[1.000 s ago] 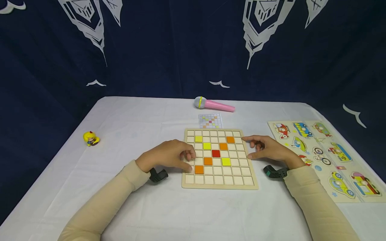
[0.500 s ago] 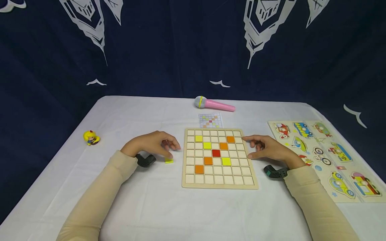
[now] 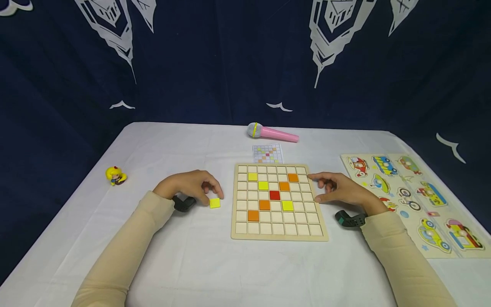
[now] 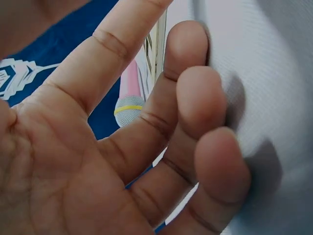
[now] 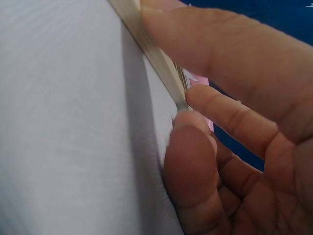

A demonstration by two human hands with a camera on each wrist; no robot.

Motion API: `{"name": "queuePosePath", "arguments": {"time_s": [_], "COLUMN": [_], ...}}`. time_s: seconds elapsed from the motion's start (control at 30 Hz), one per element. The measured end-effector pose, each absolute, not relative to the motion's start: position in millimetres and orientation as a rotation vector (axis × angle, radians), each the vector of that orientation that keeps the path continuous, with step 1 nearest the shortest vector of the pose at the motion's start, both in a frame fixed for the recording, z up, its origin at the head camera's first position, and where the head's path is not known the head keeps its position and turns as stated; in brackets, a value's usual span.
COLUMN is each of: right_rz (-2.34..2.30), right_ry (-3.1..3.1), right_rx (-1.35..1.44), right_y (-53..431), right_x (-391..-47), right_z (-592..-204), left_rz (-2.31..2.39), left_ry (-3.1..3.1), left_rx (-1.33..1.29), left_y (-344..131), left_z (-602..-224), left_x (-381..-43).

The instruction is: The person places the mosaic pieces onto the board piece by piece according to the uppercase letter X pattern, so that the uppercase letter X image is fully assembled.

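Observation:
A wooden grid board [image 3: 280, 237] lies flat in the middle of the table, with yellow, orange and red squares in some cells. Left of it, a loose yellow square tile [image 3: 215, 203] rests on the cloth. My left hand [image 3: 189, 185] hovers beside this tile, thumb and index finger on either side of it; no grip shows. In the left wrist view its other fingers [image 4: 200, 98] bend loosely over the cloth, holding nothing. My right hand [image 3: 341, 189] touches the board's right edge with thumb and index finger spread apart along it; the right wrist view shows the thumb [image 5: 195, 34] on that edge.
Behind the board lie a small printed pattern card [image 3: 267, 153] and a pink toy microphone [image 3: 274, 133]. A picture puzzle board [image 3: 406, 204] of vehicles covers the right side. At the far left sits a small yellow-haired figurine [image 3: 116, 175].
My left hand has moved left off the board to the table beside the yellow tile, which has come into view. My right hand has stayed at the board's edge.

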State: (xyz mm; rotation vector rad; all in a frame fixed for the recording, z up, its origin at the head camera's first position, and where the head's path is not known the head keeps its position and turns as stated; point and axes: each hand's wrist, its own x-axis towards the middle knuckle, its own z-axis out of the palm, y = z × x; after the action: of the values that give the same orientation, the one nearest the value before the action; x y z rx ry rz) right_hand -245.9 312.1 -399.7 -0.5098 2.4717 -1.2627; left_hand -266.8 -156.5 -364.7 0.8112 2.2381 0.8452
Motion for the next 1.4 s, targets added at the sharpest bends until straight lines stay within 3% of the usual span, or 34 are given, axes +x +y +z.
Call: {"name": "queuePosePath", "arguments": {"time_s": [0.87,1.4], "right_rz": [-1.251,-1.246], "right_ry": [2.485,2.486], "right_rx": [-0.519,-0.524], "right_y": [311,313], "right_x": [-246,-247], "right_z": [-398,-401], "left_rz": [0.882,0.72], "left_ry": [2.523,2.81], "left_rx": [0.864,0.867], "left_y": [-157,-123], "left_z": [-375,-363], "left_x": [-274,-258]}}
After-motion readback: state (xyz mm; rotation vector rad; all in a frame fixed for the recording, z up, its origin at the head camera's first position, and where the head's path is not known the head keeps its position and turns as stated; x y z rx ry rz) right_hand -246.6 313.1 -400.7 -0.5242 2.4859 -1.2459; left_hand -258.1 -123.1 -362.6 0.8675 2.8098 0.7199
